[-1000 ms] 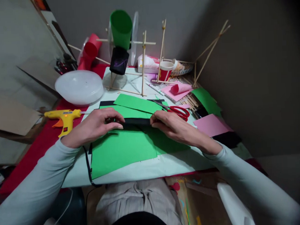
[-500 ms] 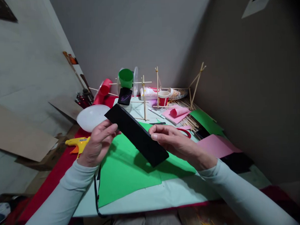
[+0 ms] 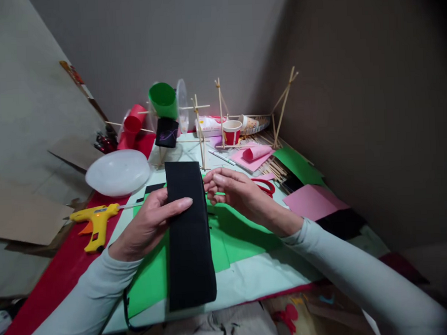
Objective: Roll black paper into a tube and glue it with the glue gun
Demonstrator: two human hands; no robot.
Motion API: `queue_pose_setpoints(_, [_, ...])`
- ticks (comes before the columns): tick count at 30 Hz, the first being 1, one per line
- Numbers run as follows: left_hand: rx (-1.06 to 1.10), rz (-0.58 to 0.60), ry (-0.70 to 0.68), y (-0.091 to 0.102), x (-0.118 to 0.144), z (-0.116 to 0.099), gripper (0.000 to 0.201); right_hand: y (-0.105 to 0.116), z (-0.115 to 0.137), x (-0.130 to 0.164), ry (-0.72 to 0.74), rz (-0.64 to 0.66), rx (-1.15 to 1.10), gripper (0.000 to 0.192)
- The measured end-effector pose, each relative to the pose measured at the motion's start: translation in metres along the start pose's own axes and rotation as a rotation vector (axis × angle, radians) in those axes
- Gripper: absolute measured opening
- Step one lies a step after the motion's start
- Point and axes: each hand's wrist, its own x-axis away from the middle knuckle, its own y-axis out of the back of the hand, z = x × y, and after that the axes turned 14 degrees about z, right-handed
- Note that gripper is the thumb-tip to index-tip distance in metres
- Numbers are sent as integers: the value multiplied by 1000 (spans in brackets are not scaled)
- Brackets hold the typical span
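A long black rectangular strip of foam sheet [image 3: 188,238] is held up lengthwise above the table, its far end near the stick frame and its near end over the table's front edge. The person's left hand [image 3: 152,225] grips the strip's left edge partway along, thumb lying flat on its top face and fingers underneath. The right hand [image 3: 235,191] is at the strip's right edge near the far end, fingers loosely curled; whether it actually pinches the strip cannot be told. Beneath the strip lies a large green paper sheet [image 3: 244,233] on the pale table top [image 3: 272,274]. A yellow hot-glue gun [image 3: 95,220] rests on red cloth to the left, near a white plastic dome [image 3: 117,172]. Red-handled scissors [image 3: 265,185] lie just beyond the right hand.
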Motion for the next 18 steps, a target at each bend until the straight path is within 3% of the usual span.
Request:
queue_pose_setpoints(2, [-36, 32, 50, -2, -1, 5, 27, 4, -4, 0, 46, -31, 58, 23])
queue_pose_setpoints(4, [-57, 43, 96, -2, -3, 9, 28, 8, -9, 2, 105, -107, 260, 25])
queue_pose_setpoints(8, [9, -37, 83, 3, -6, 12, 26, 15, -18, 9, 388, -246, 1058, 35])
queue_pose_setpoints(10, [46, -110, 50, 7, -7, 12, 28, 15, -19, 13, 539, -176, 1404, 37])
queue_pose_setpoints(12, [63, -169, 8, 12, -9, 11, 32, 11, -17, 16, 620, -38, 1603, 37])
queue_pose_setpoints(15, [66, -225, -72, 16, -9, 9, 32, 2, -11, 21, 571, 218, 1717, 32])
queue_pose_setpoints(18, [64, -261, -105, 18, -9, 9, 35, -6, -8, 22, 516, 325, 1710, 26])
